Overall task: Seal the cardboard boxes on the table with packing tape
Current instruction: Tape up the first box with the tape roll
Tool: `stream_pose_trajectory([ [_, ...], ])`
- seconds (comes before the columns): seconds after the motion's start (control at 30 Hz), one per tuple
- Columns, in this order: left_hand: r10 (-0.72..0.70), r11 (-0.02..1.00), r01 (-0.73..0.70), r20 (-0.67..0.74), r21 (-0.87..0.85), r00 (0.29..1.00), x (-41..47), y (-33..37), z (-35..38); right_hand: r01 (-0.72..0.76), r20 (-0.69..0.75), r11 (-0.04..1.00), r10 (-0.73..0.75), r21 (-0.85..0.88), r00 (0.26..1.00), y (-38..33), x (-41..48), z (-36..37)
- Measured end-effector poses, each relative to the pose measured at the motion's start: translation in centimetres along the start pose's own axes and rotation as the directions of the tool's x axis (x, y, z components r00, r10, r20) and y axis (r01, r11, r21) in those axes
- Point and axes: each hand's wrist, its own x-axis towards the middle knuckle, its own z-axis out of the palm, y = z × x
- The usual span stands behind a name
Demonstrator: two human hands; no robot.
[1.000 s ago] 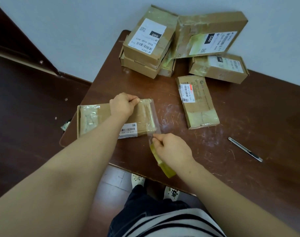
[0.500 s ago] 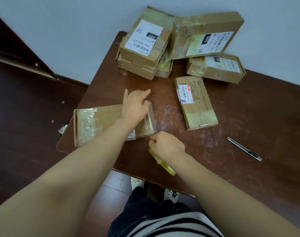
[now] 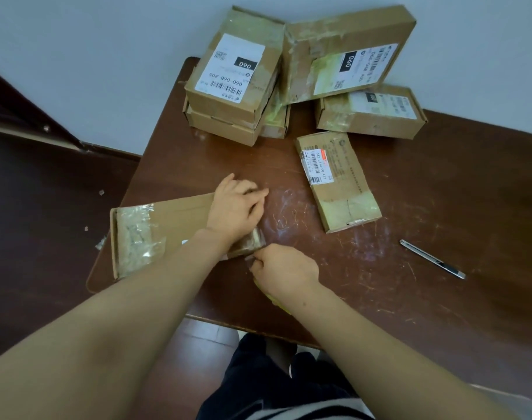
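A flat cardboard box [image 3: 173,219] lies at the table's near left corner, with clear tape over both ends. My left hand [image 3: 236,207] lies on the box's right end, fingers pressing the fresh tape [image 3: 255,239] down over the far edge. My right hand [image 3: 284,272] sits just below that end at the box's near corner. It grips the yellowish tape roll [image 3: 278,303], which is mostly hidden under my wrist.
Another taped box [image 3: 338,180] lies mid-table. Several labelled boxes [image 3: 234,77] are stacked at the back against the wall. A utility knife [image 3: 432,259] lies to the right. The brown table [image 3: 440,207] ends just left of the flat box.
The free strip of tape has been pulled down onto the box's right end. My left hand moved from the box top to that end. My right hand drew the roll in close to the box.
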Motion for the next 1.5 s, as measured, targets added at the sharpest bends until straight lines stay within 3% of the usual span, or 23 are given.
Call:
stream_pose_trajectory([
  [0.07, 0.052, 0.999, -0.053, -0.125, 0.001, 0.991, 0.0, 0.2, -0.1, 0.006, -0.012, 1.000, -0.006, -0.006, 1.000, 0.0, 0.1, 0.1],
  [0.2, 0.186, 0.972, -0.168, -0.098, 0.167, 0.978, -1.1, 1.5, -0.6, 0.018, -0.040, 1.000, -0.019, -0.022, 0.999, 0.2, 0.1, 0.1],
  [0.33, 0.305, 0.944, -0.320, -0.158, -0.079, 0.939, -2.9, 0.9, 0.1, 0.015, -0.052, 0.998, -0.018, -0.058, 0.998, 0.2, 0.3, 0.2],
  [0.4, 0.319, 0.937, -0.333, -0.128, -0.109, 0.939, -2.3, 1.0, 0.0, 0.015, -0.054, 0.999, -0.018, -0.046, 0.998, 0.2, 0.6, 0.3],
  [0.6, 0.197, 0.959, -0.175, 0.080, -0.223, 0.977, -2.5, 1.2, -0.7, 0.026, -0.043, 0.999, -0.028, -0.041, 0.999, 0.1, 0.3, 0.1],
  [0.73, -0.202, 0.975, 0.174, 0.220, 0.137, 0.954, -1.2, 0.0, -0.9, 0.025, -0.058, 0.999, -0.026, -0.023, 0.998, -0.1, 0.2, -0.1],
  [0.87, -0.341, 0.939, 0.321, 0.199, 0.128, 0.919, -0.2, 0.3, 0.3, 0.006, -0.064, 0.999, -0.008, -0.034, 0.998, -0.2, 0.0, -0.1],
  [1.1, -0.391, 0.920, 0.392, 0.057, 0.006, 0.919, 2.0, -0.8, 0.2, 0.016, -0.058, 0.999, -0.018, -0.037, 0.998, -0.3, 0.1, 0.0],
  [1.23, -0.415, 0.907, 0.403, 0.100, 0.120, 0.904, 1.4, 0.8, 0.0, 0.011, -0.049, 1.000, -0.012, -0.019, 0.999, -0.2, 0.0, 0.2],
  [1.3, -0.363, 0.921, 0.338, 0.114, 0.193, 0.925, -0.4, 1.6, 0.2, 0.019, -0.052, 1.000, -0.020, -0.013, 0.998, -0.1, -0.1, 0.0],
  [1.5, -0.264, 0.957, 0.213, 0.281, 0.200, 0.923, -1.2, 2.0, 0.1, 0.066, 0.077, 0.994, -0.073, 0.087, 0.994, 0.3, -0.7, -0.4],
])
